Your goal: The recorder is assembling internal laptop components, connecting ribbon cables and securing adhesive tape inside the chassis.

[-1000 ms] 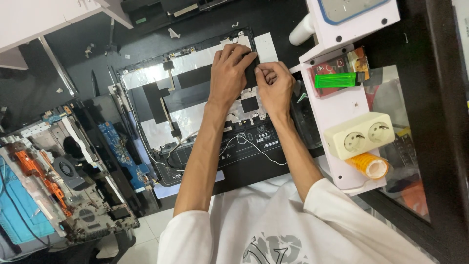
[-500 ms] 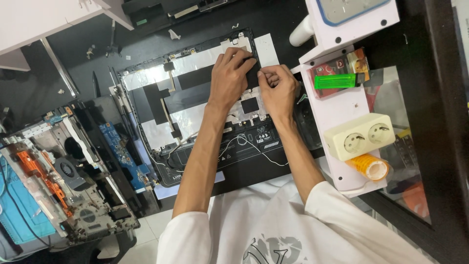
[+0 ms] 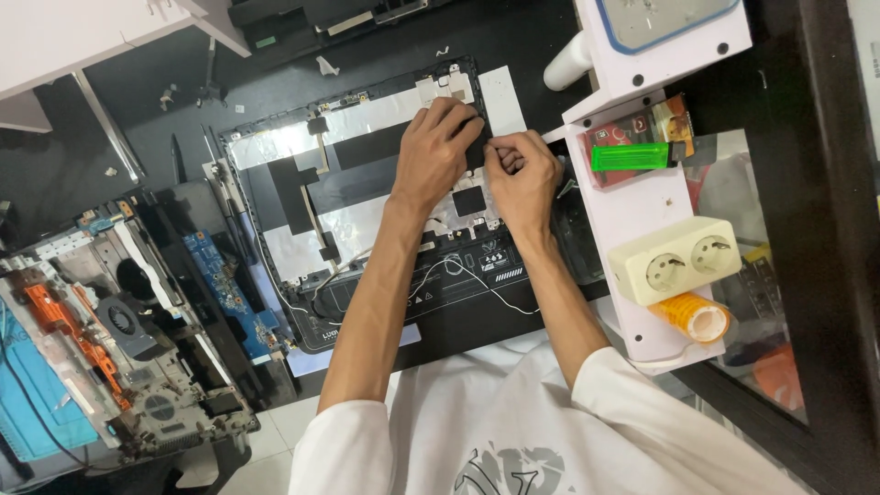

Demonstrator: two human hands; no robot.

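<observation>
Both hands together on the opened laptop shell (image 3: 367,192), silver foil w/ black patches: left hand (image 3: 438,156) and right hand (image 3: 521,179) pinching smth small, prob. tape.

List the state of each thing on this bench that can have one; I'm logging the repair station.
Laptop case: opened, insides bared, flat on the bench.
Left hand: fingertips pressed on the case, holding nothing I can see.
Right hand: closed in a pinch beside the left.
White wire: loose, looping across the case.
Green lighter: lying flat, unlit.
Double socket: nothing plugged in.
Second chassis: stripped, fan exposed.
</observation>
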